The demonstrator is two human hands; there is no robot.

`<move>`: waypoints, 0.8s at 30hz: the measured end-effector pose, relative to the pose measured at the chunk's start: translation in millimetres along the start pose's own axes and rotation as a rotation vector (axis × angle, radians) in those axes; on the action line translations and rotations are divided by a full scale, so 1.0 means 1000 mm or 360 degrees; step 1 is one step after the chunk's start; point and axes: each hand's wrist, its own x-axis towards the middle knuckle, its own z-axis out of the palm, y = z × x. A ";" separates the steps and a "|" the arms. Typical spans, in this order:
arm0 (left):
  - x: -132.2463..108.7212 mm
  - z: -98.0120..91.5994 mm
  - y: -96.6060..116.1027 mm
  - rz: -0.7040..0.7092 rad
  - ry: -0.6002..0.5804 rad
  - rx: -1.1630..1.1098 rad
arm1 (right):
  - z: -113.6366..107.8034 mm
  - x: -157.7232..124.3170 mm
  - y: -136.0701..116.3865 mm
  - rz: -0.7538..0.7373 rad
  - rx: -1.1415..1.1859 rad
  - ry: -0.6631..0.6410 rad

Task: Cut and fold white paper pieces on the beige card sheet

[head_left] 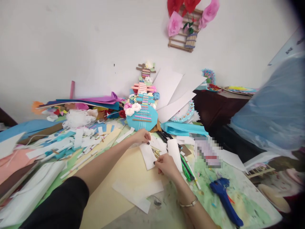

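My left hand reaches forward over the table, fingers curled and pinched on the top edge of a white paper strip. My right hand is closed at the strip's lower right corner, fingertips pressed on the paper. A second white paper strip lies just right of it. The strip rests on a cream paper sheet. Something small and yellowish shows between the two strips; I cannot make out what it is.
A blue glue gun lies at the right. Green and black pens lie beside my right hand. A blue paper guitar model stands by the wall. Paper scraps crowd the left; white sheets lean behind.
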 end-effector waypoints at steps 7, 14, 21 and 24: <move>0.007 0.001 -0.008 0.0033 -0.0122 0.0170 | 0.001 -0.002 -0.007 -0.0038 -0.0499 0.0161; 0.010 0.001 -0.013 0.0007 -0.0223 0.0239 | 0.002 -0.002 -0.011 0.0002 -0.0660 0.0198; 0.009 -0.002 -0.013 0.0096 -0.0215 0.0388 | 0.006 0.001 -0.008 0.0035 -0.0881 0.0252; 0.008 -0.004 -0.010 0.0135 -0.0263 0.0436 | 0.007 0.001 -0.006 0.0046 -0.0890 0.0283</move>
